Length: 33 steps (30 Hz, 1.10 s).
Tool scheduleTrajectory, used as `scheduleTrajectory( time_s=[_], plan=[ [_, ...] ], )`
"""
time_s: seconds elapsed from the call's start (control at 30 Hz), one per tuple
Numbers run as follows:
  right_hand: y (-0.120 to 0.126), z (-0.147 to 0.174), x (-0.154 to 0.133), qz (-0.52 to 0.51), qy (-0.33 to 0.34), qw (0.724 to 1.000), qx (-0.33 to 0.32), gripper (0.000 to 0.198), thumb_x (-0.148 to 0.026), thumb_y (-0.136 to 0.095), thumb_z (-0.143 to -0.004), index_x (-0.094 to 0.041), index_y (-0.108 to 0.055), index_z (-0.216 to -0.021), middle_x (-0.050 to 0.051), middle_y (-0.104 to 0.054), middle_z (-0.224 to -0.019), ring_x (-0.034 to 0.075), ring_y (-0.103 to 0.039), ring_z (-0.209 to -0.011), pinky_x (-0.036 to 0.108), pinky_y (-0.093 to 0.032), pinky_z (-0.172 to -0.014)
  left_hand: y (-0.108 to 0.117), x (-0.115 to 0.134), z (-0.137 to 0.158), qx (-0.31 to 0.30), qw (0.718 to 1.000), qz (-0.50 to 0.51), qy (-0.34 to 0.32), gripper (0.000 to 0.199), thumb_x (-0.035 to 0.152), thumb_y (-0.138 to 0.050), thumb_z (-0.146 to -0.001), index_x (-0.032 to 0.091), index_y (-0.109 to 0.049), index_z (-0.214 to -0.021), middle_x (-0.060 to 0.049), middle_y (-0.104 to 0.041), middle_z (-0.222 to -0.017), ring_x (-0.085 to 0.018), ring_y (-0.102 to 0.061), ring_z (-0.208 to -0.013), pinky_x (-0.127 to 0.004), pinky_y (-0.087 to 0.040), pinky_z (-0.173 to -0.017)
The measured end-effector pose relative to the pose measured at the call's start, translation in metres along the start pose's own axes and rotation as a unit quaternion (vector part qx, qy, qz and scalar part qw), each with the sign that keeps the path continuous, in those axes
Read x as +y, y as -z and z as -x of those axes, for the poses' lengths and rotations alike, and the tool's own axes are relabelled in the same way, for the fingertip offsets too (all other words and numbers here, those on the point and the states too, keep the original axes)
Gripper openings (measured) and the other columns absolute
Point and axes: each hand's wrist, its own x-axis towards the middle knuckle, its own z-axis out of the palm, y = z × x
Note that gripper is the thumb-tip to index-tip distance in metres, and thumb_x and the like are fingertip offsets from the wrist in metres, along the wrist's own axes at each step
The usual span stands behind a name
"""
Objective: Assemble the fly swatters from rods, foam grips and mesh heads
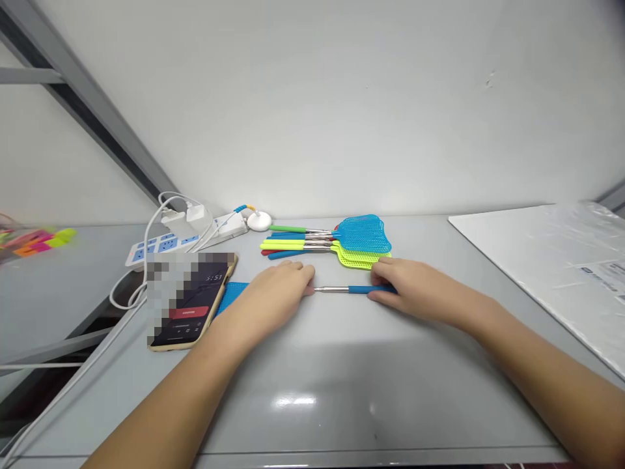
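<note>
A blue fly swatter (359, 289) lies crosswise low over the grey table, its blue handle to the right and its metal rod in the middle. My left hand (280, 293) is closed around the swatter near its head, hiding the neck. Left of that hand, part of the blue mesh head (231, 294) shows beside the phone. My right hand (398, 283) grips the handle with thumb and fingers, covering its end. Behind both hands lies a pile of fly swatters, with a blue head (364, 234) on top, yellow-green heads (354, 258) below and green, blue, red and yellow handles pointing left.
A phone (198, 303) in a tan case rests at the left, near a white power strip (168, 243) with plugs and cables. A round white device (259, 221) stands near the wall. White wrapped board (547, 254) covers the right side. Colourful items (36, 241) are at far left.
</note>
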Motion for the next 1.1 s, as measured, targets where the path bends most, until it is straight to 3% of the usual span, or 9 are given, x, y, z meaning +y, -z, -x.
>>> scheduleTrajectory(
  time_s=[0.23,0.43,0.63,0.8,0.9,1.0,1.1],
  plan=[
    [0.015,0.005,0.015,-0.051,-0.047,0.994,-0.086,0.014,-0.033,-0.047,-0.091,-0.023,-0.055,-0.086,0.003,-0.064,-0.084,0.018,-0.056,-0.069,0.028,-0.037,-0.058,-0.005,0.001,-0.004,0.016,0.996,0.071,-0.044,0.015,0.019,-0.042,-0.095,0.019,-0.054,-0.084,-0.003,-0.061,-0.090,-0.019,-0.055,-0.081,-0.029,-0.036,-0.067],
    [0.044,0.013,0.031,-0.128,-0.094,0.986,-0.047,0.040,-0.054,-0.034,-0.095,-0.023,-0.053,-0.079,0.000,-0.055,-0.071,0.016,-0.047,-0.063,0.029,-0.034,-0.058,-0.009,0.025,-0.006,0.071,0.984,0.148,-0.068,0.021,0.026,-0.033,-0.100,0.020,-0.051,-0.091,-0.002,-0.059,-0.089,-0.018,-0.053,-0.080,-0.030,-0.038,-0.070],
    [0.046,0.013,0.030,-0.205,-0.082,0.963,-0.155,0.037,-0.059,-0.054,-0.083,-0.022,-0.058,-0.084,-0.001,-0.051,-0.076,0.015,-0.042,-0.066,0.026,-0.032,-0.057,-0.012,0.042,-0.008,0.118,0.991,0.000,-0.063,0.026,0.025,-0.031,-0.101,0.018,-0.054,-0.091,-0.006,-0.060,-0.094,-0.023,-0.051,-0.088,-0.037,-0.036,-0.074],
    [0.031,0.008,0.018,-0.274,-0.070,0.944,-0.173,0.038,-0.057,-0.049,-0.086,-0.020,-0.058,-0.082,-0.001,-0.046,-0.073,0.013,-0.038,-0.064,0.026,-0.032,-0.058,-0.013,0.049,-0.008,0.156,0.980,-0.086,-0.091,0.027,0.030,-0.031,-0.102,0.018,-0.055,-0.100,-0.007,-0.062,-0.096,-0.025,-0.053,-0.092,-0.046,-0.036,-0.086],
    [0.022,0.006,0.012,-0.316,-0.076,0.924,-0.204,0.039,-0.056,-0.045,-0.089,-0.020,-0.059,-0.085,-0.003,-0.043,-0.070,0.012,-0.037,-0.060,0.026,-0.034,-0.058,-0.016,0.059,-0.006,0.163,0.972,-0.126,-0.113,0.019,0.015,-0.036,-0.097,0.016,-0.055,-0.098,-0.006,-0.062,-0.088,-0.025,-0.057,-0.087,-0.050,-0.035,-0.091],
    [0.020,0.008,0.004,-0.332,-0.080,0.909,-0.240,0.036,-0.054,-0.045,-0.090,-0.020,-0.059,-0.088,-0.003,-0.041,-0.069,0.012,-0.039,-0.060,0.027,-0.036,-0.059,-0.019,0.068,0.000,0.151,0.969,-0.150,-0.126,0.017,0.007,-0.039,-0.090,0.015,-0.053,-0.091,-0.006,-0.061,-0.081,-0.024,-0.059,-0.075,-0.044,-0.042,-0.077],
    [0.029,0.015,-0.013,-0.314,-0.032,0.910,-0.268,0.033,-0.050,-0.043,-0.092,-0.021,-0.057,-0.086,-0.002,-0.045,-0.072,0.012,-0.041,-0.063,0.027,-0.037,-0.061,-0.016,0.070,0.009,0.144,0.964,-0.153,-0.164,0.011,0.011,-0.041,-0.090,0.016,-0.051,-0.090,-0.005,-0.060,-0.078,-0.023,-0.060,-0.065,-0.036,-0.041,-0.059]
  ],
)
